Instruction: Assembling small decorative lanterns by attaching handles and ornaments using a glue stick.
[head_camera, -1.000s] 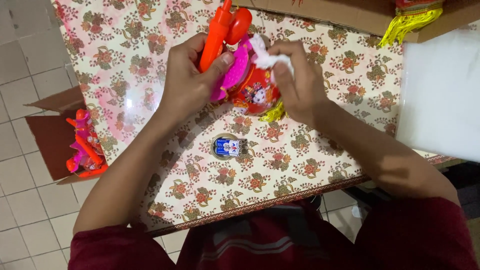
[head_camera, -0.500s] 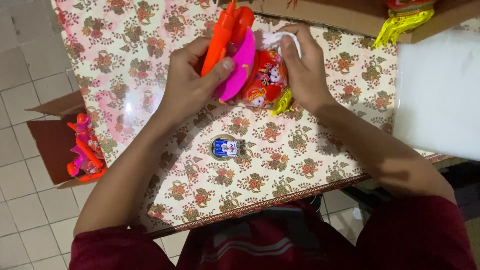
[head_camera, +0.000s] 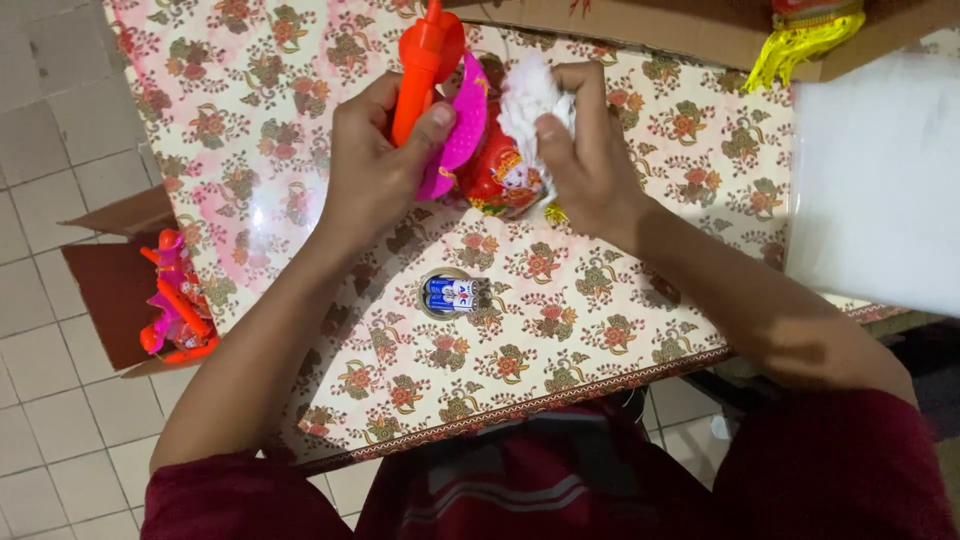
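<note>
My left hand (head_camera: 380, 170) grips the orange handle of a toy (head_camera: 425, 70) with a pink curved part and a red printed body (head_camera: 500, 175). My right hand (head_camera: 585, 160) presses a white crumpled cloth (head_camera: 525, 95) against the top of the toy's red body. Both hands are above the far middle of a table with a floral cloth (head_camera: 620, 330). A pair of small batteries (head_camera: 455, 294) lies on the table nearer to me, apart from both hands.
A brown cardboard box (head_camera: 100, 290) on the tiled floor at the left holds more orange and pink toys (head_camera: 178, 300). A cardboard box (head_camera: 640, 30) with yellow tassels (head_camera: 800, 40) stands at the table's far edge. A white sheet (head_camera: 880, 180) covers the right side.
The toy has been turned and shifted slightly left. My right hand has moved the white cloth from the toy's side up over its top.
</note>
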